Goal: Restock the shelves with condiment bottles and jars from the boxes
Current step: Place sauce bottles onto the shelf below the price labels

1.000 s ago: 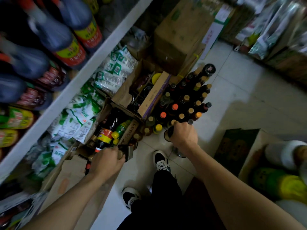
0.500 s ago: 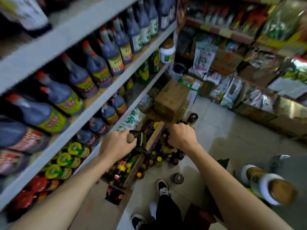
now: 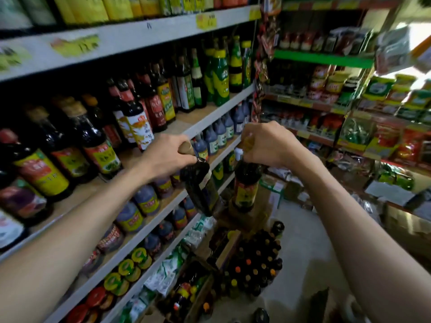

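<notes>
Gripping the left bottle (image 3: 200, 190) by its neck, the left hand (image 3: 165, 157) has its fingers (image 3: 177, 139) curled tight round the brown cap. The right hand (image 3: 268, 145) does the same with the right bottle (image 3: 246, 185), fingers clamped over its top so the cap is mostly hidden.

The left bottle hangs tilted, cap toward 11 o'clock and base toward 5 o'clock. The right bottle hangs near upright, top at 12 and base at 6, with its yellow and red label facing the camera. Both are dark, held in the air at mid-frame, just beside each other and apparently not touching.

At 9 to 10 o'clock the shelf (image 3: 210, 117) carries rows of dark bottles with red and yellow labels, close to the left hand. Blue jugs (image 3: 219, 134) stand on the lower shelf behind the two held bottles. At 6 o'clock, floor bottles (image 3: 256, 266) stand packed together, and a box (image 3: 200, 297) at 7 o'clock holds more.
</notes>
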The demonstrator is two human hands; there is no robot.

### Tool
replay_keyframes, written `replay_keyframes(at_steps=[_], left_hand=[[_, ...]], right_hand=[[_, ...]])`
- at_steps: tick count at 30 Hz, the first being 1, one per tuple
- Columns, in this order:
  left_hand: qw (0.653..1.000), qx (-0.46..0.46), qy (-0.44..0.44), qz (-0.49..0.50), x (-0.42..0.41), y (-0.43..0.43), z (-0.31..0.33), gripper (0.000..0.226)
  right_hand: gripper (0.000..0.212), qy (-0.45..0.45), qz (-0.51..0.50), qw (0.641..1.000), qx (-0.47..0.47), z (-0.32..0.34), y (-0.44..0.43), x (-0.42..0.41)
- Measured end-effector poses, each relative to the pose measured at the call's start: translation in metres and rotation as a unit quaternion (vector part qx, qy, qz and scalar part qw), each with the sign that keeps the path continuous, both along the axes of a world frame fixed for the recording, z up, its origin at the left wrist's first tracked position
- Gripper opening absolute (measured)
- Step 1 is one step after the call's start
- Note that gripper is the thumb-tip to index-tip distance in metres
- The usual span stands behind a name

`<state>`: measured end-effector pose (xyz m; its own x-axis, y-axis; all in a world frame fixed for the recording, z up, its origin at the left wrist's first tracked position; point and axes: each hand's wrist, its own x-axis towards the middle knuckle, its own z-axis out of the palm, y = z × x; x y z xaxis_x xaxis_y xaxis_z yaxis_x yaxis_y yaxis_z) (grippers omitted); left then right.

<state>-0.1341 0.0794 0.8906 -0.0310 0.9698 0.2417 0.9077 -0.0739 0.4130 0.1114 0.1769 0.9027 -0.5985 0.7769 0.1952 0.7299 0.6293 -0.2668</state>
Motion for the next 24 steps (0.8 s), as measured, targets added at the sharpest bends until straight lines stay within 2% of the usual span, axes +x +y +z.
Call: replay_keyframes(at_steps=[6,10,15,21,24], left_hand=[[0.997,0.041,0.054,-0.025,-0.015,-0.027,0.095,0.016],[0.996,0.043,0.07,-0.015,-0.026,-0.052,0.125,0.034],[0.996,0.049,0.074,-0.004,-0.042,-0.082,0.137,0.026],[0.996,0.046,0.074,0.033,-0.053,-0.116,0.142,0.034],[0.994,0.04,0.078,0.066,-0.064,-0.127,0.137,0.023]], right_hand=[[0.035,0.218,-0.003,0.976,-0.021,0.069,-0.021,-0.003],[0.041,0.305,0.02,0.951,-0.043,0.087,-0.034,-0.014],[0.042,0.323,0.044,0.944,-0.044,0.096,-0.047,-0.039],[0.04,0.304,0.068,0.95,-0.036,0.099,-0.056,-0.074],[0.044,0.288,0.079,0.954,-0.039,0.094,-0.054,-0.09]])
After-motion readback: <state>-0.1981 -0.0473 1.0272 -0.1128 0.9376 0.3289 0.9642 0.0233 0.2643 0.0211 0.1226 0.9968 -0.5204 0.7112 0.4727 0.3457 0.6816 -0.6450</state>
